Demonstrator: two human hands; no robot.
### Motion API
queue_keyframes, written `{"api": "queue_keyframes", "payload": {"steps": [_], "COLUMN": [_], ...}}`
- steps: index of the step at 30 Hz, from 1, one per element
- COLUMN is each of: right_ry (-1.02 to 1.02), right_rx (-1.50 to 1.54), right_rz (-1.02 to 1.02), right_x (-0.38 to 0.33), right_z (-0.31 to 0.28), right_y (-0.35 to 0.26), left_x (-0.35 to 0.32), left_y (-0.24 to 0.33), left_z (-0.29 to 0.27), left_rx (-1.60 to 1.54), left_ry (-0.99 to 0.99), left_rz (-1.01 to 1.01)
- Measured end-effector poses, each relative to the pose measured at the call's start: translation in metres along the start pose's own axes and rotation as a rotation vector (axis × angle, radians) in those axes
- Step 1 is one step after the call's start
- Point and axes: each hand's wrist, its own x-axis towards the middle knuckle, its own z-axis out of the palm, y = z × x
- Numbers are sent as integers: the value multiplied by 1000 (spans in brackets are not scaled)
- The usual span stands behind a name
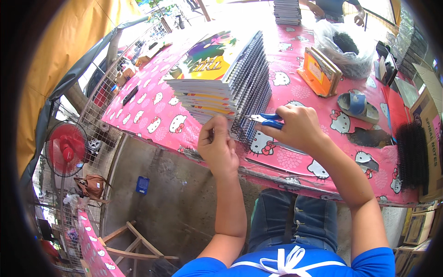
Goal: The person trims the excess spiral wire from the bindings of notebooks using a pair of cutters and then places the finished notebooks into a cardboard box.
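We are grasping blue-handled pliers (272, 123) in our right hand (299, 123), their smooth curved grips lying under our fingers and their bare metal nose pointing left, just beside the wire bindings. Our left hand (218, 147) is curling its fingers near the lower corner of the notebooks (224, 81); we cannot tell whether it is pinching anything. The notebooks are rising in a tall stack just beyond the left hand, their glossy, colourful covers lying over layered paper edges, while their dark wire coils are forming a ridged wall facing the right hand's side. Beneath both hands, the tabletop (159, 109) is wearing a shiny pink sheet printed with white cat faces. Beyond the right hand, toward its right, a blue slide sandal (356, 105) is lying near an angular orange stand (318, 69) and a crinkled translucent bag (362, 64). Farther right of that hand, bristly black coils (412, 154) are leaning against a cardboard box (431, 124).
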Motion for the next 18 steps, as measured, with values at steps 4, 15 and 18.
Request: {"api": "queue_keyframes", "payload": {"steps": [4, 15, 18], "right_ry": [364, 57, 507], "right_rx": [-43, 39, -49], "right_rz": [-227, -54, -337], "right_x": [-4, -8, -2], "right_z": [14, 14, 24], "right_y": [16, 2, 17], "left_x": [0, -6, -6], "left_y": [2, -3, -3], "left_z": [-3, -7, -8], "left_rx": [-238, -19, -70], "left_ry": [121, 51, 44], "left_rz": [-149, -106, -150]}}
